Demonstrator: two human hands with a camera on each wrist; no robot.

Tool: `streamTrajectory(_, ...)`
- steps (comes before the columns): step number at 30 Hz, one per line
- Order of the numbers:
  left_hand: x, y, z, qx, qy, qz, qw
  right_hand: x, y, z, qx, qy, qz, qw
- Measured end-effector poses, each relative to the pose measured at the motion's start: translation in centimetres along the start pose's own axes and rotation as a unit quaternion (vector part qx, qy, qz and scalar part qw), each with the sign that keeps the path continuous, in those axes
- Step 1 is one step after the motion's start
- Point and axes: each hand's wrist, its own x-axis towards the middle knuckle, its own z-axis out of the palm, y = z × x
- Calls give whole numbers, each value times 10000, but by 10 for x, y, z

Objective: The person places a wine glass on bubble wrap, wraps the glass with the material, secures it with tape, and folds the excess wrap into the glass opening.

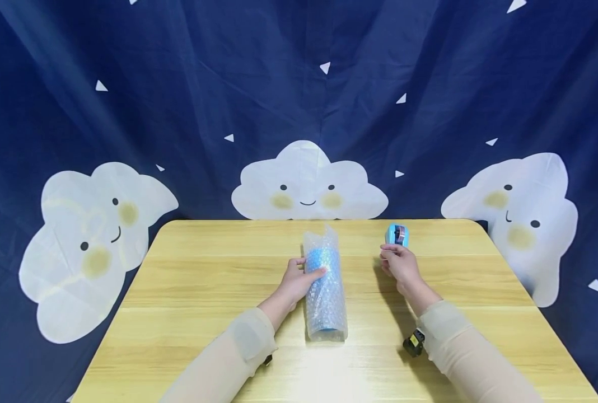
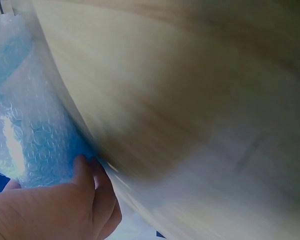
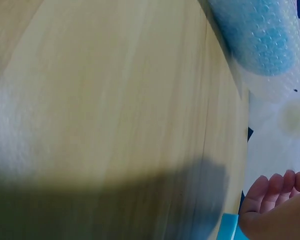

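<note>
A roll of bubble wrap around something blue lies lengthwise on the table, its clear ends extending past the blue part. My left hand grips it from the left, thumb across the top; the left wrist view shows the hand against the bubbly surface. Toward the back right stands a small blue tape dispenser with a dark brownish roll in it. Bent fingers of my right hand are at its near end. Only a blue edge of the dispenser shows beside that hand; whether the fingertips pinch tape is unclear.
The pale wooden table has rounded back corners. Behind it hangs a dark blue curtain printed with white clouds. A small black device is strapped at the right wrist.
</note>
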Motion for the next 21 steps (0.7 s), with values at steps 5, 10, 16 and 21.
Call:
streamTrajectory(5,0,-2,1,30,50,21,10000,-2,1,6,28,-69,5,10000)
streamTrajectory(10,-1,-2,2,24,42,91,9999,-3,2,10,51,-159,-136,9998)
streamTrajectory(16,0,-2,3,-23,27,130,9999,-5,-1,15,-47,-630,-268,9976)
streamTrajectory(21,1,-2,4,52,112,168,9998,-4,-3,21,-188,-1087,-398,9931)
